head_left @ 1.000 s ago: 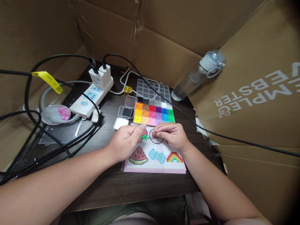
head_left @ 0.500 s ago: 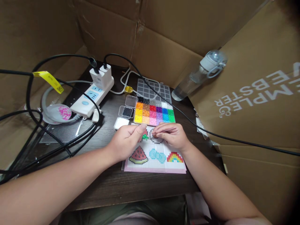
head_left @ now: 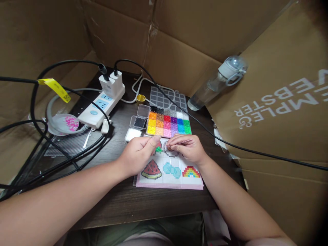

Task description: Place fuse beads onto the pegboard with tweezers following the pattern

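My right hand (head_left: 189, 147) pinches thin, reddish tweezers (head_left: 185, 142), whose tips point left over the upper part of a pattern sheet (head_left: 166, 183). Across from it, my left hand (head_left: 138, 152) is closed, thumb on top, over the sheet's upper left; whatever its fingers hold is hidden. Small green beads (head_left: 158, 149) show just beside the left fingers. On the sheet are pixel pictures: a watermelon slice (head_left: 151, 169), a light blue bow (head_left: 172, 170) and a rainbow (head_left: 191, 172). Both hands partly cover the upper pictures.
Behind the hands sits a bead box (head_left: 169, 120) sorted by colour. Small boxes of white beads (head_left: 133, 134) and black beads (head_left: 139, 123) stand left of it. A power strip (head_left: 99, 106), black cables (head_left: 77, 167) and a dish of pink beads (head_left: 70, 123) lie left; a bottle (head_left: 215, 85) leans right.
The view has shifted very slightly. Both hands and the tweezers stay in nearly the same place.
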Motion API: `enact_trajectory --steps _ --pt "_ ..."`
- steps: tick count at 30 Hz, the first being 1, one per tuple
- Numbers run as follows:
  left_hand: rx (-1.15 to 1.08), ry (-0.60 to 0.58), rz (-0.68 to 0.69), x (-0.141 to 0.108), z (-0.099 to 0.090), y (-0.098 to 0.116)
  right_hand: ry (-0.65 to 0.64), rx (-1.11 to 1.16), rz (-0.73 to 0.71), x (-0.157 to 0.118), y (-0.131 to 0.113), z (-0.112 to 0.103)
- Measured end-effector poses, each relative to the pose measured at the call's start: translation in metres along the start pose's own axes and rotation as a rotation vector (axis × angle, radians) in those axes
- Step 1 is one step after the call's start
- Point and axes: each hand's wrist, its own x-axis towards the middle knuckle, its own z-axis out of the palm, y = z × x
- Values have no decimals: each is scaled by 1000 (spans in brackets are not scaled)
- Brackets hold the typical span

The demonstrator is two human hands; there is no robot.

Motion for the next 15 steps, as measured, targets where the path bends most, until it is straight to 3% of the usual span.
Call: enact_trajectory --steps 15 --pt "-15 1 -10 1 1 -2 2 14 17 1 -1 1"
